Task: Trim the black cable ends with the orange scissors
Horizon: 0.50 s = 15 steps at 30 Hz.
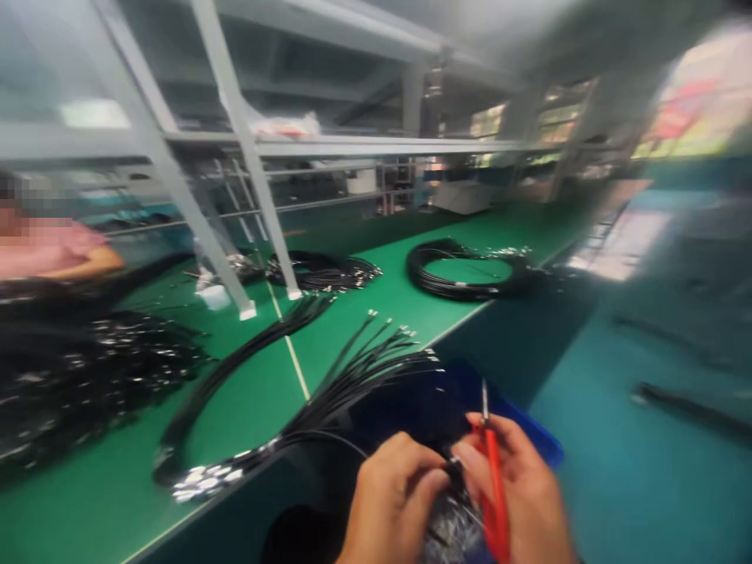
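Observation:
My left hand (396,493) is closed in a pinch on the end of a thin black cable (344,435), which runs back to the bundle on the bench. Close beside it, my right hand (522,486) holds a red-handled tool (494,486) with its narrow metal tip pointing up; its exact kind is unclear. The thumb and finger of that hand also meet near the dark cable end, partly hidden. Below both hands lies a clear plastic bag (455,525) with small pieces, and a blue bin (537,435) sits behind them.
A loose bundle of black cables (358,376) with pale tips curves over the green bench (258,415). Coiled cables (464,290) and a large dark cable pile (88,384) lie farther off. White shelf posts (247,157) rise from the bench. Another person (52,247) is at left.

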Available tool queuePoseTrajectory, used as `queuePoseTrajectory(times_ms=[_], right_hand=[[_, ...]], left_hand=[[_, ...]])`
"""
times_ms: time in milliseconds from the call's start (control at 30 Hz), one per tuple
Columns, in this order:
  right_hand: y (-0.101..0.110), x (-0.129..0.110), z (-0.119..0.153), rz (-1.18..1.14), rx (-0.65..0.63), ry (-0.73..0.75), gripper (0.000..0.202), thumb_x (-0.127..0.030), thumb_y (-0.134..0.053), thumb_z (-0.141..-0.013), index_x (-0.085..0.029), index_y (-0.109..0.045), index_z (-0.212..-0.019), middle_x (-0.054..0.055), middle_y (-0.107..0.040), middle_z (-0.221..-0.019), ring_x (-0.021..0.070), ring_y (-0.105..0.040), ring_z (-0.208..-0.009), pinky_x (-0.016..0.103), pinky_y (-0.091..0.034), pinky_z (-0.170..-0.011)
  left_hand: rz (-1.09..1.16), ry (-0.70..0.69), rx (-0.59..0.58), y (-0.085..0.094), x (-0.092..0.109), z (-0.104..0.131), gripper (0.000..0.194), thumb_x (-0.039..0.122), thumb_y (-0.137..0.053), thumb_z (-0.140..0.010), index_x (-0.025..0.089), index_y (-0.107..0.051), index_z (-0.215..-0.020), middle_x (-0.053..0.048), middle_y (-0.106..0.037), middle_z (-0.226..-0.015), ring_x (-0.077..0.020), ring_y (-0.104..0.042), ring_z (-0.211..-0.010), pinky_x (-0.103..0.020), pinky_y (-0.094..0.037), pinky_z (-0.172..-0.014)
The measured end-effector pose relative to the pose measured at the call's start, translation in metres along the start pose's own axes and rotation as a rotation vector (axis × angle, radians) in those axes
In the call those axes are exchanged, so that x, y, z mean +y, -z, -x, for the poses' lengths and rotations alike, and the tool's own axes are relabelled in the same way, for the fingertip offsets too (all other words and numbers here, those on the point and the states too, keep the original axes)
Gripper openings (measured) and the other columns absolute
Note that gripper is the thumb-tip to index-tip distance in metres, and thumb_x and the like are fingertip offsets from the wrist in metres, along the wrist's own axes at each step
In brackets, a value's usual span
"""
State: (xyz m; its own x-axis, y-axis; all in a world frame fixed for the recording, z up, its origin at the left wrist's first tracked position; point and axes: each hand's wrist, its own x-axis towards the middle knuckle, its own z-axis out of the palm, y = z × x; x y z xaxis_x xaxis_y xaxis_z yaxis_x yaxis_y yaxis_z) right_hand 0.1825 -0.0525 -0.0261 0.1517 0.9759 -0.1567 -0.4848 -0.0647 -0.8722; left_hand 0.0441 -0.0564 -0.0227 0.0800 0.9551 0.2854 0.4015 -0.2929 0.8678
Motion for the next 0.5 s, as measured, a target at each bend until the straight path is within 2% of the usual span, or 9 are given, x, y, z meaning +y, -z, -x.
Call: queuePoseTrajectory(times_ms=[100, 233, 367, 500], right_hand=[[-0.013, 0.0, -0.002, -0.034, -0.011, 0.018, 0.041, -0.031, -0.08, -0.063, -0.021, -0.056, -0.094, -0.003, -0.061, -0.064, 0.0078, -0.047, -0.044, 0.017, -0.037, -0.041], [-0.008, 0.002, 0.001, -0.024, -0.047, -0.007, 0.04, -0.031, -0.079, -0.065, -0.019, -0.057, -0.097, 0.0, -0.064, -0.07, 0.0083, -0.048, -0.049, 0.018, -0.038, -0.045], [-0.007, 0.006, 0.003, -0.017, -0.054, -0.035, 0.042, -0.029, -0.08, -0.064, -0.019, -0.057, -0.098, 0.002, -0.065, -0.072, 0.0099, -0.05, -0.052, 0.019, -0.038, -0.047], [-0.005, 0.005, 0.003, -0.002, -0.108, -0.03, 0.038, -0.03, -0.08, -0.064, -0.019, -0.059, -0.095, 0.002, -0.065, -0.07, 0.0107, -0.049, -0.052, 0.02, -0.038, -0.048]], left_hand=[[0.157, 0.129, -0.033, 0.007, 0.0, -0.001, 0.018, 0.031, -0.06, -0.079, 0.018, -0.067, -0.069, -0.002, -0.059, -0.065, -0.0154, -0.052, -0.062, -0.023, -0.036, -0.059], [0.347, 0.284, -0.132, 0.012, 0.002, -0.005, 0.024, 0.036, -0.06, -0.078, 0.015, -0.064, -0.068, 0.0, -0.056, -0.064, -0.014, -0.047, -0.063, -0.022, -0.036, -0.06], [0.46, 0.34, -0.158, 0.013, 0.003, -0.008, 0.024, 0.035, -0.062, -0.078, 0.014, -0.063, -0.067, 0.0, -0.056, -0.064, -0.0128, -0.045, -0.064, -0.022, -0.036, -0.062], [0.466, 0.379, -0.14, 0.016, 0.003, -0.009, 0.023, 0.034, -0.064, -0.076, 0.014, -0.063, -0.065, 0.0, -0.056, -0.062, -0.0104, -0.041, -0.057, -0.021, -0.035, -0.058]])
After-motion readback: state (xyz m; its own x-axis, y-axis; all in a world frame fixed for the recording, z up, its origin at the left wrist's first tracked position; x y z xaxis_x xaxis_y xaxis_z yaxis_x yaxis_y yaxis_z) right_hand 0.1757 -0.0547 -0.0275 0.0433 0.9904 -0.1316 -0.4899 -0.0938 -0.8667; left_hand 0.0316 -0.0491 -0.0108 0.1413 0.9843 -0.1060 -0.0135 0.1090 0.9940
